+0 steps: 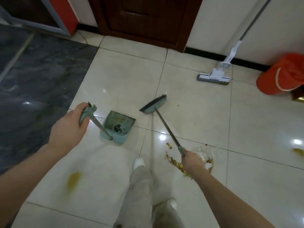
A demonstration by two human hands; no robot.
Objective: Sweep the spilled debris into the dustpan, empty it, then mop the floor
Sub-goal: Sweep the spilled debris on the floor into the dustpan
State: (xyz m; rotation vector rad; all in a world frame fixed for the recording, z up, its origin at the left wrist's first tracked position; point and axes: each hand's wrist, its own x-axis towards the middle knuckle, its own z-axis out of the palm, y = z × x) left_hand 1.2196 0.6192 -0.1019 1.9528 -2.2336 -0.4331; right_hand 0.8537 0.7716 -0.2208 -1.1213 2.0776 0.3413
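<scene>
Left hand (69,124) wrapped around the teal grip of the dustpan (117,125), forearm reaching in from lower left; pan resting on the pale tile floor (197,112), a dark clump inside it; right hand (191,160) clenched on the broom (154,104) handle's end, arm extended, shaft angled up-left, head beyond the pan; spilled debris (172,160) beside the right hand; mop (213,76) leaning against the far wall beside a red bin (279,74).

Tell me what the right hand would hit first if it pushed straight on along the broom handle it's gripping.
Following the handle, the right hand would likely reach the broom head first. Bare tile lies beyond it; the dustpan sits to the left of that line. Depth is hard to judge here.
</scene>
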